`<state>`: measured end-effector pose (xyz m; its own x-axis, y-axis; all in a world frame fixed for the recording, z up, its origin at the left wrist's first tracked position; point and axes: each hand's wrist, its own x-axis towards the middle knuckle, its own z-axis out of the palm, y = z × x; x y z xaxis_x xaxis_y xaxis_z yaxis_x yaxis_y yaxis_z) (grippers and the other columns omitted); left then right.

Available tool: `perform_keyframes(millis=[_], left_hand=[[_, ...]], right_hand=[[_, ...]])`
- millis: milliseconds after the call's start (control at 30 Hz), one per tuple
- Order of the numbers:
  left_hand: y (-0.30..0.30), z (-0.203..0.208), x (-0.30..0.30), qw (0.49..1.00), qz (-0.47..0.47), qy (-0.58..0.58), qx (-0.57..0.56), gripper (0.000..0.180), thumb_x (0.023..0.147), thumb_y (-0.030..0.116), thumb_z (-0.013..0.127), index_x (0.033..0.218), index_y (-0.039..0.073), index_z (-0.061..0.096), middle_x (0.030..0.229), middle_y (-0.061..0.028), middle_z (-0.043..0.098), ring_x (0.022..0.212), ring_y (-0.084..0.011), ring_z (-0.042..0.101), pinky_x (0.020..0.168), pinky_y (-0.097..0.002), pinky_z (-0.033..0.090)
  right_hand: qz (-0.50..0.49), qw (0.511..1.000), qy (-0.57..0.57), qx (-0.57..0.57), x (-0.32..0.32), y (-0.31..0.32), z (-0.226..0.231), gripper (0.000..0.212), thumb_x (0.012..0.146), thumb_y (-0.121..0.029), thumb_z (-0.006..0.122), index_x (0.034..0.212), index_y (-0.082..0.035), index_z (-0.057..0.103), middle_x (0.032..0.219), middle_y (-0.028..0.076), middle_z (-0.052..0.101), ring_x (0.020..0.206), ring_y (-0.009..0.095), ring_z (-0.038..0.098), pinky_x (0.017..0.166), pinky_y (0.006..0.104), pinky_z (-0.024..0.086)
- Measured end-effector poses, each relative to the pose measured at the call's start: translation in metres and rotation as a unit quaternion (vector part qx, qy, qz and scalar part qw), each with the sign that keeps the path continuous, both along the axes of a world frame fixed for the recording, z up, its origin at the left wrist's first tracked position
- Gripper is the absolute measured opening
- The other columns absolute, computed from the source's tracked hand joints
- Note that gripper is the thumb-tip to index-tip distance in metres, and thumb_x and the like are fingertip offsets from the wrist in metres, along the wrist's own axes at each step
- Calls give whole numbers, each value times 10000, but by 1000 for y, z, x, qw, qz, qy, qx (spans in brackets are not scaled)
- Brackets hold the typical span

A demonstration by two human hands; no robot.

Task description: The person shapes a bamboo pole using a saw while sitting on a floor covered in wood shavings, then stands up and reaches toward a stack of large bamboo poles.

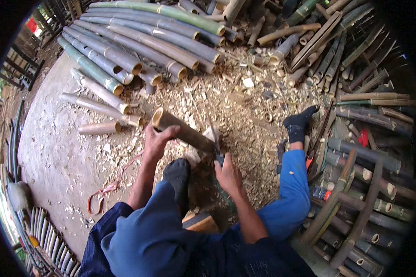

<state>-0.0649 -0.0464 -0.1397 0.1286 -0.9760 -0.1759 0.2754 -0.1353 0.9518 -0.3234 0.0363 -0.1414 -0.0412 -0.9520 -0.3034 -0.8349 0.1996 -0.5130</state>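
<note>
Two bare hands at work around the middle of the frame, and one short bamboo tube (187,134) between them, just left of centre. Left hand (158,141) clasped around the tube near its upper-left end, thumb spread along the side; right hand (229,173) closed around the dark handle of one long-bladed tool (212,129), blade pointing up the frame and slightly left, crossing close by the tube's lower-right end. Cannot tell whether touching or just beside. Long axis of the tube slanting from upper left down to lower right; one open, pale-rimmed mouth facing the upper left. Below the tube, near the centre, two dark socks in all: one sock (176,177) there, the other sock (300,122) right of centre. At left, three loose bamboo lengths (99,128) on the grey floor (46,129); in the upper left, at least ten long bamboo poles (157,55), side by side, too overlapped for an exact count. Left of the lower middle, one reddish cord (110,188); at lower centre, one wooden block (201,223). Across the upper middle, wood chips (245,115) beyond counting.
</note>
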Motion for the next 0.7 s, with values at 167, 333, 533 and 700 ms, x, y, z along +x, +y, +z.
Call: perform_keyframes(millis=[167,333,533,700], left_hand=[[6,-5,3,999,26,39,9,458,794,46,797,1193,-8,580,983,-97,693,848,-206,693,799,-352,586],[10,-6,-2,982,121,122,73,519,755,145,855,1188,22,596,972,-82,692,830,-203,699,724,-359,616],[5,-9,-11,979,183,69,57,595,735,128,889,1235,-1,592,984,-96,701,796,-206,706,680,-339,611],[3,-8,-18,992,128,13,-7,556,725,147,881,1184,-13,609,1015,-93,685,917,-196,676,840,-339,567]], right_hand=[[-19,995,-95,-37,6,-4,58,356,999,-300,580,1157,-23,422,830,296,662,807,502,657,647,558,506],[-4,986,-115,-125,11,-5,92,344,1003,-282,598,1121,8,454,784,273,647,747,494,650,599,530,493],[-1,985,-110,-133,14,-2,63,357,1004,-297,595,1155,3,471,862,270,677,804,466,682,659,519,523],[-22,1000,-16,15,-16,-16,-15,407,996,-380,573,1133,-5,494,906,287,673,856,480,668,733,601,488]])
